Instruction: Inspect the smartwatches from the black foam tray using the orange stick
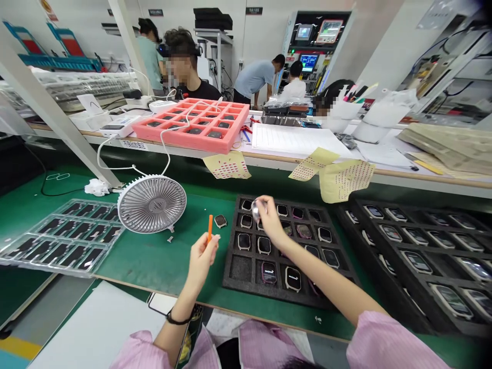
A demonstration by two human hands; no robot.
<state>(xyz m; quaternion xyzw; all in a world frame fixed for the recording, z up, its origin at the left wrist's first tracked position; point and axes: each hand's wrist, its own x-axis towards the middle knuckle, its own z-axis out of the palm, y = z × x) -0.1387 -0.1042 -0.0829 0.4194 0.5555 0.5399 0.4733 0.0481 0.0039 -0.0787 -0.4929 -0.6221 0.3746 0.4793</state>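
Note:
My left hand (pixel 203 251) is closed around an orange stick (pixel 210 228), held upright over the green mat; a small whitish scrap shows at its fingertips. My right hand (pixel 270 218) pinches a small shiny object (pixel 258 209), too blurred to name, above the upper left part of a black foam tray (pixel 241 267). Square watch bodies sit in the tray's compartments, among them a lit one (pixel 293 279) in the front row. Between my left hand and the fan lies no watch, but one loose watch body (pixel 220 221) rests on the mat left of the tray.
A round grey fan (pixel 152 204) stands left of my hands. Beyond it is a clear plastic tray (pixel 57 236) of black parts. More foam trays (pixel 388 256) stand at right. A pink foam tray (pixel 192 123) sits on the shelf (pixel 269 156); several people are behind.

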